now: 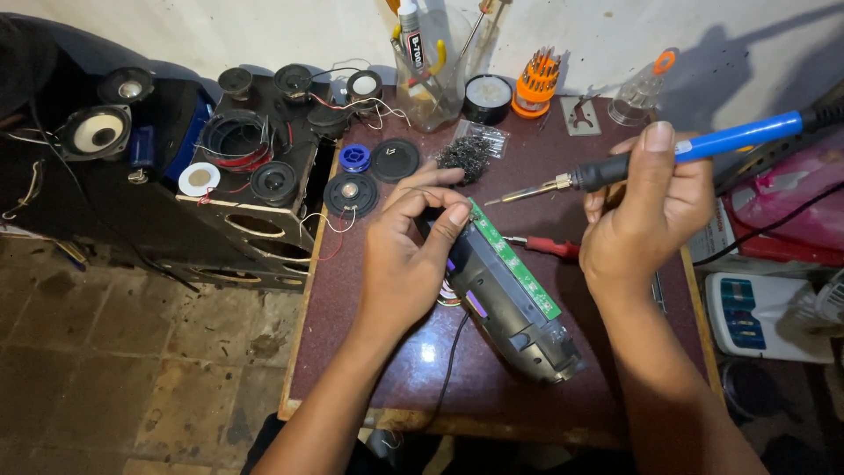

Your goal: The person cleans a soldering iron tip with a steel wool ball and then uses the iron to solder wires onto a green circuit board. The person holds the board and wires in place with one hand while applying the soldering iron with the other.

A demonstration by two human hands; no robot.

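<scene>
Item one: a dark grey device housing (519,325) lying slantwise on the maroon worktop (369,352), near its middle. A green circuit board (514,264) stands along its upper edge, component side to the right.

Item two: my left hand (409,255), fingers curled closed over the housing's top end, thumb and forefinger pinching what looks like a thin strand of wire or solder; it is too fine for me to be sure which.

Item three: my right hand (646,220), fingers wrapped shut round a soldering iron (651,163) with a blue handle. Its tip points left and hangs just above the board's upper end, near my left fingertips but apart from them.

Item four: a red-handled tool (549,247) flat on the worktop between both hands, partly behind the board.

Item five: a tangle of steel wool (464,157), a blue solder spool (355,158) and loose speaker drivers (350,193) beyond my left hand. A clear jar of tools (431,70) and an orange screwdriver set (536,84) stand against the wall.

Item six: a black speaker cabinet (246,193) off the worktop's left edge, wires trailing.

Risks, as I judge them: the hot tip sits close to my left fingers, so a small slip could burn them. The housing rests on its narrow side and could roll if my grip loosens. The iron's cord (765,230) drapes over clutter on the right and a snag could jerk the tip.
</scene>
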